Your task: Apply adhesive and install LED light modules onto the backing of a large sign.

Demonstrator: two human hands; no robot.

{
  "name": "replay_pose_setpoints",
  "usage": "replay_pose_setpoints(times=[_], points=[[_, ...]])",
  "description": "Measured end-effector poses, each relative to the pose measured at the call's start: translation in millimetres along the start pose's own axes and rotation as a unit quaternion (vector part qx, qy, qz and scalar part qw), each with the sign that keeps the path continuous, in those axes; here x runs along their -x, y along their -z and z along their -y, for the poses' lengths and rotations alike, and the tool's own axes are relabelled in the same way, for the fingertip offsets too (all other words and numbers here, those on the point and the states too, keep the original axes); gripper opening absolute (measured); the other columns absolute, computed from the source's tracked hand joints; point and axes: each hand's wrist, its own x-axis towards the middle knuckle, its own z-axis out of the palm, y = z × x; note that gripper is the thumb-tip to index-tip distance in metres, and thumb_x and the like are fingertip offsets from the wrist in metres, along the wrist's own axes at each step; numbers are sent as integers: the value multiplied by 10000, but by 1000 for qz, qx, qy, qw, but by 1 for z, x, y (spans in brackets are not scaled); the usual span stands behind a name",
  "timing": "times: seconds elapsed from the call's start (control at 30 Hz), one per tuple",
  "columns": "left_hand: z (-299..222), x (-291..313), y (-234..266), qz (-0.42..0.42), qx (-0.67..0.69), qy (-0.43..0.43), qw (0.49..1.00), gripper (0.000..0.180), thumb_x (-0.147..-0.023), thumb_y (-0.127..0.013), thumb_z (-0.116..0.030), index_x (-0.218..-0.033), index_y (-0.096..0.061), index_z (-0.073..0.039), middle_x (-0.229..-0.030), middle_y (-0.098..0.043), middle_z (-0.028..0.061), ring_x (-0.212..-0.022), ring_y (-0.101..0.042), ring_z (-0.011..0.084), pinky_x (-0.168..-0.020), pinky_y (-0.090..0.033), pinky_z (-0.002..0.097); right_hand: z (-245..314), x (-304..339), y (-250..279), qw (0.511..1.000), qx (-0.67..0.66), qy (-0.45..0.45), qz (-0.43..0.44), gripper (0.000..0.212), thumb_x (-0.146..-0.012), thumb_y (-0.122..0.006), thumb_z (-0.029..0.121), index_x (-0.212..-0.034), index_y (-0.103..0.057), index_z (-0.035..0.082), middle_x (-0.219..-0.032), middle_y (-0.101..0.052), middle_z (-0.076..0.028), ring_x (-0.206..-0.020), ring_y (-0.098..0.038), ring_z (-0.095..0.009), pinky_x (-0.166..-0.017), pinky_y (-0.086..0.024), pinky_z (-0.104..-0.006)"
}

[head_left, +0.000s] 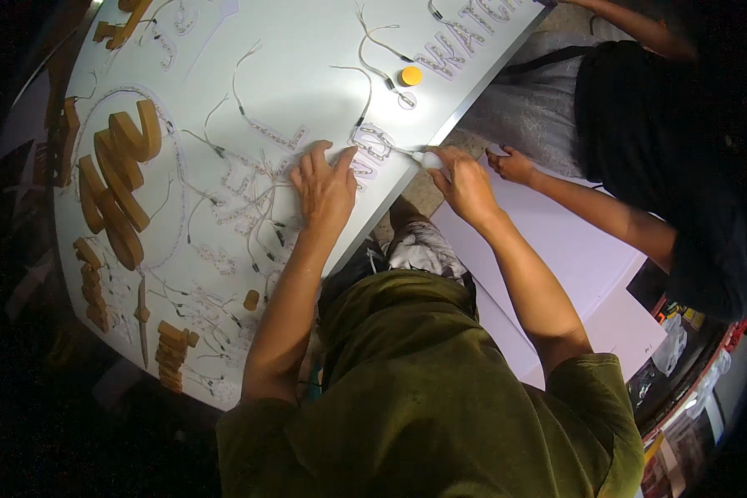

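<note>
My right hand point(466, 184) is closed around a small white squeeze bottle point(427, 159) with a thin nozzle. The nozzle points left, its tip at a letter-shaped piece point(375, 143) lined with small light modules near the table's edge. My left hand point(325, 189) lies on the table just left of that piece, fingers spread, thumb and forefinger close to the letters. Below the piece is another lit-strip letter point(362, 172), partly hidden by the left hand. A thin wire point(367, 95) runs up from the pieces. A yellow cap point(411, 76) stands farther up the table.
More letter pieces point(465, 41) and loose wires cover the white table point(299, 41). Gold-brown shaped letters point(112, 178) lie inside a wired oval outline at left. A co-worker's hand point(515, 166) is close on my right, by large pale sheets point(548, 241).
</note>
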Motion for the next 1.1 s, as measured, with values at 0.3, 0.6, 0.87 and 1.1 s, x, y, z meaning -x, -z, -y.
replay_pose_setpoints(times=[0.3, 0.6, 0.87, 1.1], points=[[0, 1, -1, 1, 8, 0, 1000, 392, -884, -722, -159, -1275, -717, -182, -1331, -526, 121, -1234, -472, 322, -1020, -327, 510, -3, -1, 5, 1000, 14, 16, 0, 317, -901, -702, 97, -1212, -674, 38, -1153, -689, -187, -1102, -645, -404, -914, -531, -486], [1, 1, -2, -9, -8, -9, 1000, 395, -889, -719, -166, -1283, -715, -185, -1326, -527, 116, -1234, -469, 316, -1014, -328, 504, -8, 1, 10, 999, 42, 31, -7, 369, -908, -699, 122, -1270, -662, 57, -1113, -692, -178, -1089, -646, -400, -905, -519, -484], [-1, -1, 1, 0, -8, -2, 1000, 380, -894, -710, -166, -1273, -721, -187, -1323, -533, 113, -1233, -474, 308, -1014, -329, 503, -3, 7, 25, 999, 53, 7, 9, 332, -888, -707, 101, -1213, -680, 37, -1198, -697, -180, -1135, -642, -395, -947, -530, -478], [0, -1, 2, -7, -4, -1, 1000, 379, -870, -744, -177, -1248, -722, -204, -1308, -542, 101, -1238, -490, 304, -1012, -353, 515, 3, 20, 37, 992, -53, -108, 29, 318, -904, -732, 109, -1201, -670, 15, -1141, -701, -225, -1097, -667, -392, -925, -534, -445]])
